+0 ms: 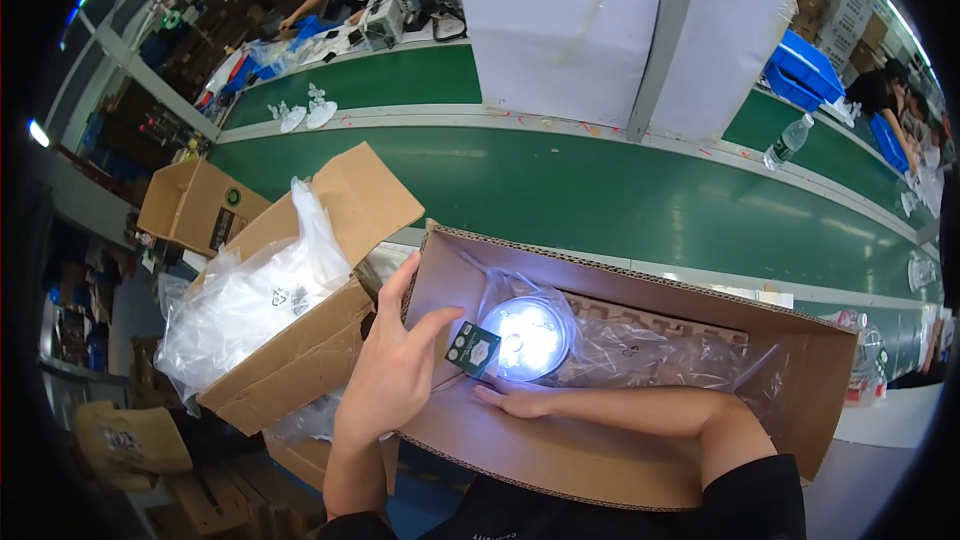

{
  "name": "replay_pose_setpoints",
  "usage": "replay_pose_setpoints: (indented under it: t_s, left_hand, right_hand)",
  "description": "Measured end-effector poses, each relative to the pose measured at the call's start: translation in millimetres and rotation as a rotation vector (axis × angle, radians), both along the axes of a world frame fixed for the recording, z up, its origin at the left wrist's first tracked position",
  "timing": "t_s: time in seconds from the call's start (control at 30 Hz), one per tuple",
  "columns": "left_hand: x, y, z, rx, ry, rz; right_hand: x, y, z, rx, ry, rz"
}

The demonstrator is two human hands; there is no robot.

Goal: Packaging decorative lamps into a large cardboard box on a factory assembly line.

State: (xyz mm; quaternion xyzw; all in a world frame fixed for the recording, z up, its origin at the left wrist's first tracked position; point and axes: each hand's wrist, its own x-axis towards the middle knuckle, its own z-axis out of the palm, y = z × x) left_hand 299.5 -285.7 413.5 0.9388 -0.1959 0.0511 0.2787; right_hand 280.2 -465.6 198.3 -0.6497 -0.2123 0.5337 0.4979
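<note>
Green card sits tilted inside the carton's left end, just right of the left hand, whose thumb and forefinger stand parted, and just beyond the right hand, whose outstretched fingers' hold I cannot tell.

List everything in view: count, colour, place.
long box: one, brown, front centre
lamp: one, glowing white, inside long box
card: one, dark green, beside lamp
side box: one, brown, left of long box
plastic film: count unclear, clear to whitish, both boxes
small box: one, brown, behind side box
work surfaces: several, green, beyond boxes
bottles: several, clear, right side
trays: several, blue, far side
boards: two, white, top centre
cartons: several, brown, lower left
people: several, dark clothing, far side
left hand: one, bare, near card
right hand: one, bare, inside long box
</note>
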Motion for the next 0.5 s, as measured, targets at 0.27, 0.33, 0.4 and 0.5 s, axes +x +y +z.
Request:
replay_pose_setpoints:
  t_s: [0.27,0.33,0.4,0.5]
  left_hand:
    - [0,-2,1,0.006,0.030,0.036]
    - [0,-1,0,-0.003,0.040,0.044]
    - [0,-6,2,-0.016,0.047,0.042]
    - [1,-6,2,-0.031,0.059,0.054]
  right_hand:
    - [1,7,17,-0.041,0.055,0.069]
    - [1,14,16,-0.004,0.091,0.067]
    - [-3,18,-4,0.065,0.044,0.039]
    - [-3,21,-12,0.182,-0.010,0.060]
